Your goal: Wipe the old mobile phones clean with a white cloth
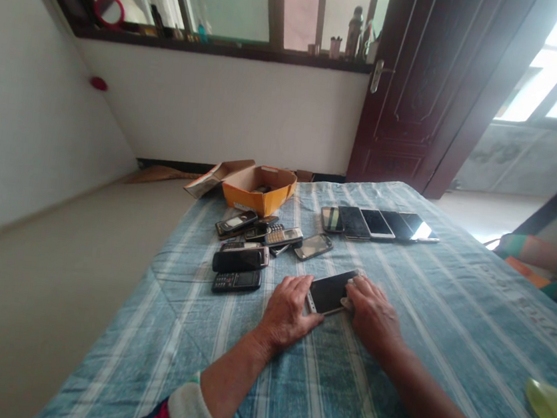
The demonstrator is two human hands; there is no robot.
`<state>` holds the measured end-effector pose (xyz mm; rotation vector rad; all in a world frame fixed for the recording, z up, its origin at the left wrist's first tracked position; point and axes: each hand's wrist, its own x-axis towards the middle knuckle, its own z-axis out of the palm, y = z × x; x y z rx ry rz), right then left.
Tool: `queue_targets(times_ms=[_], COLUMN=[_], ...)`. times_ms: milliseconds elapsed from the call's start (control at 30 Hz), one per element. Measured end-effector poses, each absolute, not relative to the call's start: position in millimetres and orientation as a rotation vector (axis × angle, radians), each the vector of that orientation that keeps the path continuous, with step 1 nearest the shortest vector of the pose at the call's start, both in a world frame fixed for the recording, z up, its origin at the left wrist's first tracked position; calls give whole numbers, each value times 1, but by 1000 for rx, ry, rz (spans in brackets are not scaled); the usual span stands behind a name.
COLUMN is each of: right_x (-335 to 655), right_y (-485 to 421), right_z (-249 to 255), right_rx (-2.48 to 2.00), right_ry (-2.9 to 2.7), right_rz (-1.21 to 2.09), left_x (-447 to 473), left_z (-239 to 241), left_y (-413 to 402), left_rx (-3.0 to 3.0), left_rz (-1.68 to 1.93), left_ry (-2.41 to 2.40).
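Observation:
A smartphone (332,291) with a dark screen and a white frame lies at a slant on the striped bedspread. My left hand (290,307) grips its left end, with the thumb along the near edge and the fingers at the far edge. At the phone's right end, my right hand (372,313) is closed around a small whitish cloth (347,303), possibly a tissue, pressed against the screen. Left of my hands is a loose pile of old keypad phones, among them a black one (237,281) and a silver one (284,236). A grey touchscreen phone (314,246) lies just beyond the held phone.
Several smartphones (377,224) lie side by side in a row at the far right. An open orange cardboard box (258,197) stands at the bed's far left edge, its lid tilted aside. Something yellow-green (552,408) lies at right. Beyond are a white wall and a dark red door (418,84).

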<state>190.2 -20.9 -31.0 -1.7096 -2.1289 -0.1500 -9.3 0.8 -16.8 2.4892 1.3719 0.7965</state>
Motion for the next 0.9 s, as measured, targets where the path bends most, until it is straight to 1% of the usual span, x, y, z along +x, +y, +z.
queue_targets(times_ms=[67,267,433,600,900], right_x=[185,165,175,189,156], right_y=[-23,-33,-25,-14,-23], right_z=[-31,-29,-27,-35,-35], right_rx=[-1665,-1341,-1505,-1645,-1299], right_ry=[-2158,-2311,-2260,-2133,-2318], right_rz=[-165,-94,-119,-171,-18], left_x=[-9,-8,-8,-5,-5], left_z=[-17,-21,-23,-16,-19], left_y=[1,2,0,-1,6], left_rx=[2486,2523,2493,2462,2446], left_rz=[800,817,745,684,731], left_ry=[1379,1446,1580,1586,1558])
